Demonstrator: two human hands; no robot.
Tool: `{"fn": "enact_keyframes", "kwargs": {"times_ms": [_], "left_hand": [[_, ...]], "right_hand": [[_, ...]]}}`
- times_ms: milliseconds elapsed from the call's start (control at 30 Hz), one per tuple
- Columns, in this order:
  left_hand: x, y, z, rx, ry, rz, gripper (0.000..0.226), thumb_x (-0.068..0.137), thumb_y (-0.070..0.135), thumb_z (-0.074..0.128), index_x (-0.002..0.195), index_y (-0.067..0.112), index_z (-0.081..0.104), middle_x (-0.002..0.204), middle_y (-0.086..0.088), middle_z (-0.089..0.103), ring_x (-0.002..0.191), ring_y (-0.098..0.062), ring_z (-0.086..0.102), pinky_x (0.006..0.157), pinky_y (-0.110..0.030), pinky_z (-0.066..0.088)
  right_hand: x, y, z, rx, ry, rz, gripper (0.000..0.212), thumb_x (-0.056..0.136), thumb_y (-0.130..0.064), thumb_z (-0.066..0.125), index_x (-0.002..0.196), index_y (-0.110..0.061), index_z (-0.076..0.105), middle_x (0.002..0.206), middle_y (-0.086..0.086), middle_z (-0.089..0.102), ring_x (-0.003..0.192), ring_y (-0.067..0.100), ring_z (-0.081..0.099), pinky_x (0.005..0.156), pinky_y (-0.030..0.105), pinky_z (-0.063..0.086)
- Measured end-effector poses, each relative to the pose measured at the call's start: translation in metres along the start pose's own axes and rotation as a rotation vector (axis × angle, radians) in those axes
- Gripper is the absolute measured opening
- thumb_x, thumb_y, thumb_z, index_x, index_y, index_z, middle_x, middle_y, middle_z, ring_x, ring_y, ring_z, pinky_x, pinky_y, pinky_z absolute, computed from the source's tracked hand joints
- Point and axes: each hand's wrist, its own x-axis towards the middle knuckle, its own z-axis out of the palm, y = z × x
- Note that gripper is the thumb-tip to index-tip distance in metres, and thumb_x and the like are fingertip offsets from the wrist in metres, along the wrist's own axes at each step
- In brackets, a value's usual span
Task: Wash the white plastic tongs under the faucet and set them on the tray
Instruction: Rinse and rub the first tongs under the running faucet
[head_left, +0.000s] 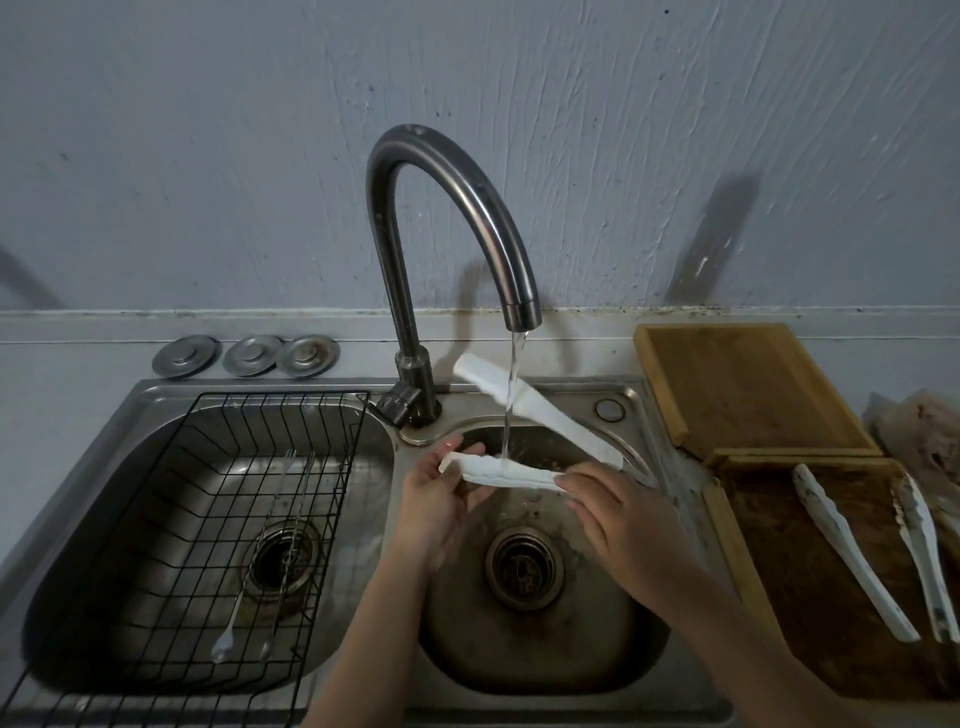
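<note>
Sink (639, 415) steel, dbl basin | wall (208, 156) grey plaster | faucet (452, 208) running

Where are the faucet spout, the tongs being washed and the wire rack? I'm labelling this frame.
faucet spout (522, 312), head view, nozzle end.
white tongs (506, 474), head view, lower arm's middle.
wire rack (218, 483), head view, its floor.

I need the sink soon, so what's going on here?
A person is rinsing white plastic tongs under the running faucet, over the right basin. The left hand holds one arm's tip; the right hand grips the hinge end. More white tongs lie on the wooden tray at right.
</note>
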Motion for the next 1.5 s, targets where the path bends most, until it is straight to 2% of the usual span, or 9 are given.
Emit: {"fn": "enact_keyframes", "kwargs": {"times_ms": [300,400,600,800,933,1067,1200,1367,1500], "left_hand": [[0.002,-0.009,0.015,0.084,0.028,0.101,0.026,0.092,-0.01,0.045,0.111,0.003,0.057,0.117,-0.018,0.064,0.097,-0.036,0.065,0.057,-0.029,0.06],[0.011,-0.018,0.014,0.137,0.128,0.063,0.031,0.085,-0.015,0.051,0.11,0.002,0.059,0.106,-0.017,0.07,0.098,-0.036,0.067,0.07,-0.038,0.058],[0.017,-0.018,0.007,0.299,0.211,-0.073,0.029,0.089,-0.013,0.044,0.112,-0.003,0.056,0.095,-0.023,0.066,0.072,-0.029,0.065,0.046,-0.029,0.054],[0.022,-0.012,-0.01,0.316,0.19,-0.224,0.021,0.096,-0.007,0.035,0.1,-0.008,0.055,0.115,-0.031,0.054,0.079,-0.032,0.061,0.042,-0.027,0.057],[0.023,-0.013,-0.018,0.268,0.194,-0.265,0.015,0.095,-0.005,0.042,0.094,-0.006,0.056,0.12,-0.03,0.052,0.087,-0.034,0.061,0.047,-0.031,0.059],[0.015,-0.019,-0.021,0.758,0.249,0.155,0.044,0.093,0.007,0.048,0.134,-0.002,0.036,0.145,-0.029,0.035,0.129,-0.036,0.042,0.109,-0.042,0.038],[-0.01,-0.024,-0.004,1.371,0.158,1.128,0.086,0.086,0.048,0.054,0.147,0.007,0.009,0.155,-0.019,0.017,0.147,-0.029,0.009,0.12,-0.044,0.006],[-0.003,-0.026,0.016,1.473,-0.213,0.874,0.084,0.074,0.049,0.067,0.141,0.017,0.029,0.138,0.0,0.047,0.132,-0.015,0.039,0.116,-0.046,0.026],[0.0,-0.02,0.015,1.125,-0.272,0.671,0.037,0.078,0.03,0.073,0.111,0.022,0.059,0.094,0.005,0.068,0.082,-0.003,0.064,0.076,-0.027,0.055]], "right_hand": [[0.0,-0.001,-0.006,0.238,0.025,0.287,0.055,0.089,-0.014,0.057,0.139,-0.021,0.035,0.131,-0.004,0.056,0.109,-0.008,0.042,0.085,0.001,0.029],[-0.002,0.001,-0.001,0.272,-0.011,0.316,0.057,0.089,-0.015,0.057,0.14,-0.023,0.033,0.129,-0.005,0.056,0.108,-0.006,0.046,0.081,0.004,0.035],[-0.008,0.004,-0.003,0.244,0.073,0.235,0.027,0.085,-0.009,0.062,0.111,-0.015,0.061,0.096,0.0,0.07,0.083,0.006,0.065,0.071,0.027,0.058],[0.002,0.015,-0.012,0.297,0.125,0.423,0.05,0.083,-0.03,0.065,0.128,-0.015,0.046,0.119,-0.004,0.046,0.11,0.005,0.042,0.087,0.02,0.036],[0.014,0.013,-0.009,0.452,-0.08,0.492,0.028,0.096,-0.027,0.04,0.116,-0.014,0.055,0.079,-0.005,0.064,0.065,0.004,0.063,0.055,0.011,0.045],[0.033,0.005,-0.019,0.349,0.043,0.401,0.022,0.094,-0.02,0.048,0.104,-0.01,0.065,0.067,-0.01,0.059,0.058,0.001,0.056,0.058,0.008,0.042],[0.054,-0.003,-0.028,0.161,-0.132,0.299,0.027,0.096,-0.027,0.044,0.095,-0.012,0.066,0.072,0.0,0.064,0.053,0.002,0.046,0.049,0.015,0.035],[0.07,-0.019,-0.031,0.202,-0.137,0.226,0.026,0.093,-0.028,0.048,0.09,-0.012,0.068,0.071,0.004,0.069,0.058,0.012,0.061,0.059,0.031,0.053],[0.081,-0.02,-0.041,0.502,-0.072,0.239,0.02,0.082,-0.035,0.065,0.091,-0.018,0.068,0.064,-0.008,0.065,0.054,0.003,0.06,0.053,0.017,0.05]]}}
